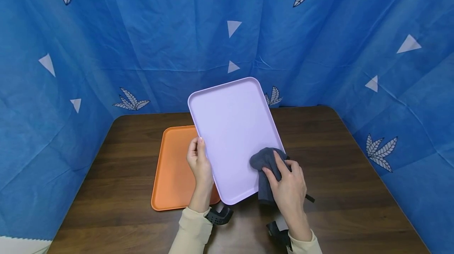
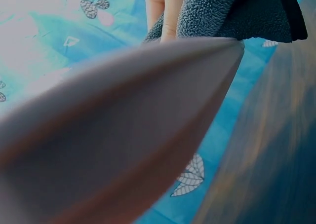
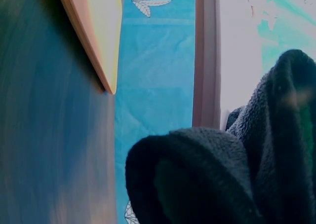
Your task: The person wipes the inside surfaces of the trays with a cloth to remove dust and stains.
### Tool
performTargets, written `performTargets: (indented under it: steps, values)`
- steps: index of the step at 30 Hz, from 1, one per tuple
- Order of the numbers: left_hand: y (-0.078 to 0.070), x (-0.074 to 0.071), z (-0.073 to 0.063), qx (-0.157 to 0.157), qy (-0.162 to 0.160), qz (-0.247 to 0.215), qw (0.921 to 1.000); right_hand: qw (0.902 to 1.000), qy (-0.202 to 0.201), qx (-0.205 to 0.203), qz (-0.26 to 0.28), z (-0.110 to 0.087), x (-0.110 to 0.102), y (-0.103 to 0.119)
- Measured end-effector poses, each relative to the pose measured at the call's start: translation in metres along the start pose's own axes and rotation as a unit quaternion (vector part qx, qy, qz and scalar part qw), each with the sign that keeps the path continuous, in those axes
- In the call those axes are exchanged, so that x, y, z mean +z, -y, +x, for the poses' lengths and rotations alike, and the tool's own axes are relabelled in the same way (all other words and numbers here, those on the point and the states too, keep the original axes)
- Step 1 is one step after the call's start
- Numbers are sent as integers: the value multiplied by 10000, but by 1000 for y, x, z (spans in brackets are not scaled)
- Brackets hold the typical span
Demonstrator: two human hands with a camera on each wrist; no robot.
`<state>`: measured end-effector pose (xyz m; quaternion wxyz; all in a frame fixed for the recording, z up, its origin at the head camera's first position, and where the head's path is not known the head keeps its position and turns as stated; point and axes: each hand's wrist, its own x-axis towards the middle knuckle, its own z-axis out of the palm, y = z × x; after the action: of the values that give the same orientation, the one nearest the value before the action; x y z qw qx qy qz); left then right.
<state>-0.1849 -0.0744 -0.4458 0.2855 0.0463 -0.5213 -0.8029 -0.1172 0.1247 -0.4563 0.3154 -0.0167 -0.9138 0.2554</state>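
Fingers of the left hand point(image 1: 200, 163) clasp the left edge of the lilac tray point(image 1: 234, 128), tilted up at frame centre, while the right hand point(image 1: 289, 185) grips a dark grey cloth point(image 1: 264, 161) pressed to the tray's lower right corner. The tray hides part of the orange tray point(image 1: 172, 175) lying flat at lower left on the wooden table point(image 1: 354, 175). Both wrist views are blurred, and bare tabletop lies to the right.

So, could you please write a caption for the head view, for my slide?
Left hand holds a tilted lilac tray while the right hand presses a grey cloth on it, above an orange tray.
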Motion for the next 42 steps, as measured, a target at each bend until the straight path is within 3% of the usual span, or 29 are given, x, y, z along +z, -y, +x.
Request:
performTargets:
  steps: [13,26,33,42]
  values:
    - [0,-1,-1,-15,-16,30,10000,9997,51,-233,-4,-11,5,12]
    - [2,-1,1,-52,-120,103,9999,9949,202,-982,73,-29,11,36]
    - [4,-2,2,-61,-135,54,9999,9856,349,-1655,-26,-39,12,52]
    - [5,-3,4,-122,-136,133,9997,9777,474,-2032,-227,-39,10,55]
